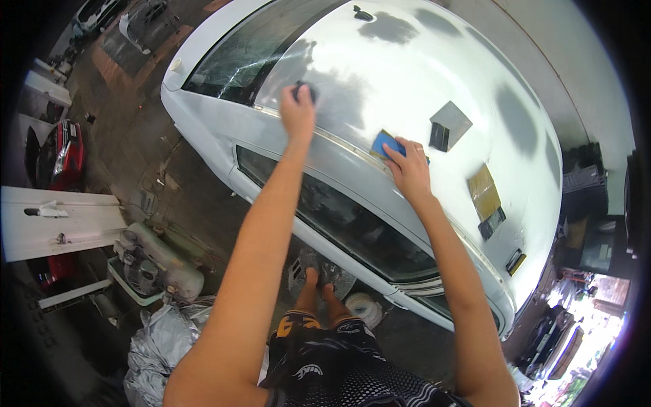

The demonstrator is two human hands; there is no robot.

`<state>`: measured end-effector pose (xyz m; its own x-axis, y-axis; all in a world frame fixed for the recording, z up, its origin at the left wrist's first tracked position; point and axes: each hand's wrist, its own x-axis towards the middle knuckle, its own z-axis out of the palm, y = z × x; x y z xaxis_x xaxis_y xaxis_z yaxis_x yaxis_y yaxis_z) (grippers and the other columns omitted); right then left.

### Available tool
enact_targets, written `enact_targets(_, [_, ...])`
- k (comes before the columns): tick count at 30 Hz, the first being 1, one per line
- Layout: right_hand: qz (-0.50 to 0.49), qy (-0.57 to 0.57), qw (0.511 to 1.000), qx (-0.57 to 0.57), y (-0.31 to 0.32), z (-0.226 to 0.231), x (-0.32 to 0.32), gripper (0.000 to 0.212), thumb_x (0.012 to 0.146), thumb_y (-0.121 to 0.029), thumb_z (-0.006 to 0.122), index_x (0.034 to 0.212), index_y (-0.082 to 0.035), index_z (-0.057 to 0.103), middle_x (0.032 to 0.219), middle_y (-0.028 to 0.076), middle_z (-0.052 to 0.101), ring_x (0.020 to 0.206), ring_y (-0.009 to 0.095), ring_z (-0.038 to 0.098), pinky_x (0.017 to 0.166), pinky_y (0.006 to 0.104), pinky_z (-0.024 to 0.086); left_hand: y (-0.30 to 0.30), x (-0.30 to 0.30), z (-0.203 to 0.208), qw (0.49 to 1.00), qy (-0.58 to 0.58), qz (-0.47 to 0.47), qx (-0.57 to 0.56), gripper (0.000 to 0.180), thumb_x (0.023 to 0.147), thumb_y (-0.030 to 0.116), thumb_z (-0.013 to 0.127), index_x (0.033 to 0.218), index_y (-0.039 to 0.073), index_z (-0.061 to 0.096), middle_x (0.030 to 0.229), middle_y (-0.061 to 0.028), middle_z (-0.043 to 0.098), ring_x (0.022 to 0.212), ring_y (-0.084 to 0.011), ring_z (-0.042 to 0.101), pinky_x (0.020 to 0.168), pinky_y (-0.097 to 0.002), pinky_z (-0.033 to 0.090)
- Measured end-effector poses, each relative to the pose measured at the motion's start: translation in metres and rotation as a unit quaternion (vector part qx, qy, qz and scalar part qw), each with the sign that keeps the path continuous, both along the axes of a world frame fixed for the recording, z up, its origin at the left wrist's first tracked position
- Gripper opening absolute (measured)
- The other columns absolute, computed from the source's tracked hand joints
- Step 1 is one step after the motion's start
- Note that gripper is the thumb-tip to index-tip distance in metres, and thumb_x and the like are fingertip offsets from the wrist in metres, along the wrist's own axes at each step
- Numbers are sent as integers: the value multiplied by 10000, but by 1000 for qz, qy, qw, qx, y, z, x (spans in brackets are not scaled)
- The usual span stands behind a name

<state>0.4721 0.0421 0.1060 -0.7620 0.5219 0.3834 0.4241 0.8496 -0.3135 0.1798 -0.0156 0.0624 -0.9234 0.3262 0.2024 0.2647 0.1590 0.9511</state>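
My left hand (298,114) presses on a grey patch (337,102) of the white car's roof (407,88), its fingers closed over a small black object (309,91). Most of that object is hidden, so its kind is unclear. Farther right, by the roof's near edge trim, my right hand (410,169) grips a flat blue pad (388,144) with a yellowish edge. Just beyond it lie a grey sheet (453,121) and a small black piece (439,136) that overlaps it. A brownish sheet (483,192) rests to the right of this hand.
A dark piece (491,222) and a small black-and-yellow block (516,262) also lie on the roof. Below is the car's side window (339,217). My feet stand on a low support beside a white round container (364,310). Leftward are an air compressor (159,261) and a white panel (57,220).
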Motion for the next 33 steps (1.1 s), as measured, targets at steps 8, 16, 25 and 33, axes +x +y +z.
enact_targets(8, [158,-3,987,-4,22,-6,-58,336,798,-77,764,1128,-146,768,1244,146,632,1158,371,581,964,463,474,-40,-60,-63,926,257,132,-245,358,922,244,691,1244,126,591,1248,-94,566,1189,-346,521,964,-519,412])
enact_targets(16, [127,-55,990,8,64,-17,-175,219,851,-161,752,1066,-189,779,1177,114,651,1113,315,603,942,440,500,-34,-46,-58,927,218,99,-288,341,915,217,703,1232,145,598,1223,-92,570,1171,-346,536,918,-517,442])
enact_targets(25, [200,-58,976,63,90,-21,-190,328,869,-167,737,1188,-241,758,1218,127,647,1079,338,615,919,434,511,-31,-47,-61,918,229,108,-306,338,899,199,716,1213,143,605,1226,-100,555,1183,-335,537,925,-506,440])
enact_targets(33, [255,-108,960,30,65,-2,-144,330,863,-130,731,1185,-201,751,1237,138,628,1075,350,607,901,428,519,-47,-61,-64,910,224,113,-330,334,896,200,717,1210,148,615,1232,-99,551,1180,-323,527,944,-492,429])
